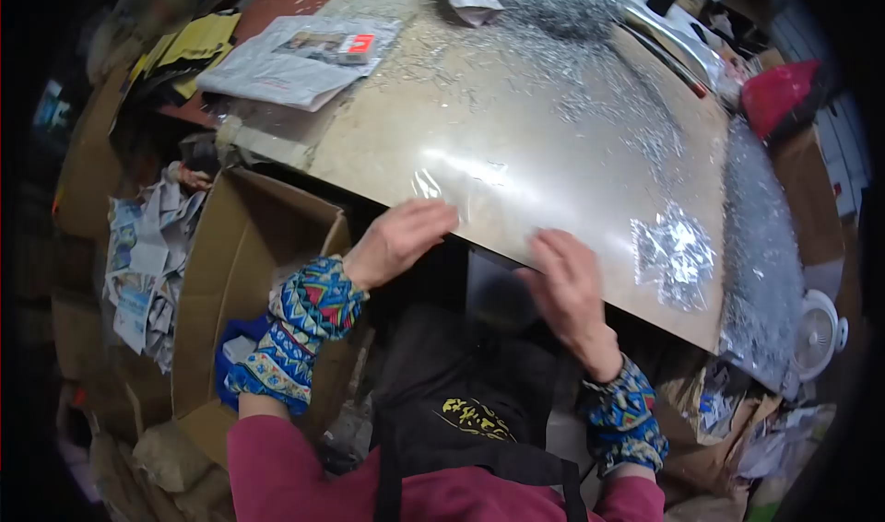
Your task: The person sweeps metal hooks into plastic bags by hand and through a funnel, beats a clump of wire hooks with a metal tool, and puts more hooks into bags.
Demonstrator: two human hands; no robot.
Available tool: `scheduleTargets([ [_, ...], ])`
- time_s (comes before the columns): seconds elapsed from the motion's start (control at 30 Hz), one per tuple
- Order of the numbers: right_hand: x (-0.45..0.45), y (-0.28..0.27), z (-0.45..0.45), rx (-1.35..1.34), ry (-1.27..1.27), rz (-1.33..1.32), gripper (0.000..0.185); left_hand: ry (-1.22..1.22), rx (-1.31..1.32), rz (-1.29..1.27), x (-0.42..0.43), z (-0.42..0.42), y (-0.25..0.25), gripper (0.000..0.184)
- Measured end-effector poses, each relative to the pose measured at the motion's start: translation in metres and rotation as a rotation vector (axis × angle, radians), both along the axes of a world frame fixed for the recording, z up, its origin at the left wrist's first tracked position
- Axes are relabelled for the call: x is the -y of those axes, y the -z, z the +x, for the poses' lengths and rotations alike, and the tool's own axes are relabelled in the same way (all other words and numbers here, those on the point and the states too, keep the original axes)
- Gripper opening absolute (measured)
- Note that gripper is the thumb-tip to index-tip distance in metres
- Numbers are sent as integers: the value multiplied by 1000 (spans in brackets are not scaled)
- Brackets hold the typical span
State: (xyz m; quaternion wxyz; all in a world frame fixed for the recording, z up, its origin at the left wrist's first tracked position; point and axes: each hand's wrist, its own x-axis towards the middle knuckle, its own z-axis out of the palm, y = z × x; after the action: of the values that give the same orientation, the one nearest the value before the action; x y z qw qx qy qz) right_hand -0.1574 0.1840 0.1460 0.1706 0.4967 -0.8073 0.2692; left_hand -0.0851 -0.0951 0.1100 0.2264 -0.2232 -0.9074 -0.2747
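My left hand (pixel 404 238) is at the near edge of the table (pixel 516 176), fingers stretched out side by side and its thumb mostly hidden. Just beyond its fingertips lies a clear plastic bag (pixel 427 184), hard to make out against the shiny top; whether the fingers touch it I cannot tell. Over the same edge, farther right, my right hand (pixel 567 287) has its fingers apart and somewhat blurred, with nothing seen in them. A filled clear packet of small silvery metal pieces (pixel 680 257) rests on the table to the right of that hand.
A heap of thin metal pieces (pixel 562 1) covers the back of the table, with loose ones scattered forward. A white plastic mailer (pixel 295 66) lies at the back left. Below the left side stands an open cardboard box (pixel 207 292). A small white fan (pixel 816 336) is at the right.
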Motion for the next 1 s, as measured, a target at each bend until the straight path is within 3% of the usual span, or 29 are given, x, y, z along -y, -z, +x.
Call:
scheduleTargets([
  [0.13, 24, 8, 7, -22, -136, 256, 64, 71, 43, 224, -37, 14, 0, 27],
  [0.2, 25, 12, 0, 256, -321, -41, 31, 175, 235, 468, -50, 24, -22, 24],
  [0.23, 19, 19, 4, 259, -352, -174, 21, 207, 293, 501, -50, 29, -22, 22],
  [0.27, 9, 19, 10, 381, -388, -103, 23, 256, 487, 656, -49, 36, -26, 20],
  [0.37, -2, 8, 26, 650, -473, -286, 74, 314, 833, 955, -49, 54, -26, 8],
  [0.43, -5, 3, 31, 910, -512, -255, 59, 313, 892, 1106, -55, 54, -26, 8],
  [0.53, -12, -8, 26, 1336, -416, 141, 40, 61, 890, 976, -60, 57, -28, 9],
  [0.63, -12, 10, 46, 1118, -287, -302, 26, 15, 747, 846, -65, 61, -13, 11],
  [0.67, -9, 14, 54, 1108, -252, -456, 22, -24, 781, 1006, -75, 67, -12, 10],
  [0.7, -10, 15, 56, 1134, -241, -402, 21, -70, 815, 1092, -83, 69, -8, 11],
  [0.77, -18, 15, 56, 1193, -230, -284, 20, -102, 839, 1006, -87, 73, 3, 11],
  [0.8, -21, 17, 55, 1128, -204, -247, 19, -67, 920, 947, -93, 68, -16, 11],
  [0.87, -28, 17, 57, 1235, -216, -218, 18, 45, 1053, 981, -86, 71, -6, 11],
  [0.9, -33, 16, 58, 1299, -240, -180, 19, 101, 1246, 1068, -80, 73, -2, 12],
  [0.93, -39, 13, 56, 1454, -288, -46, 20, 136, 1254, 975, -78, 75, 3, 13],
  [1.0, -49, 34, 59, 1493, -483, 104, 18, 274, 1173, 774, -77, 78, 16, 21],
])
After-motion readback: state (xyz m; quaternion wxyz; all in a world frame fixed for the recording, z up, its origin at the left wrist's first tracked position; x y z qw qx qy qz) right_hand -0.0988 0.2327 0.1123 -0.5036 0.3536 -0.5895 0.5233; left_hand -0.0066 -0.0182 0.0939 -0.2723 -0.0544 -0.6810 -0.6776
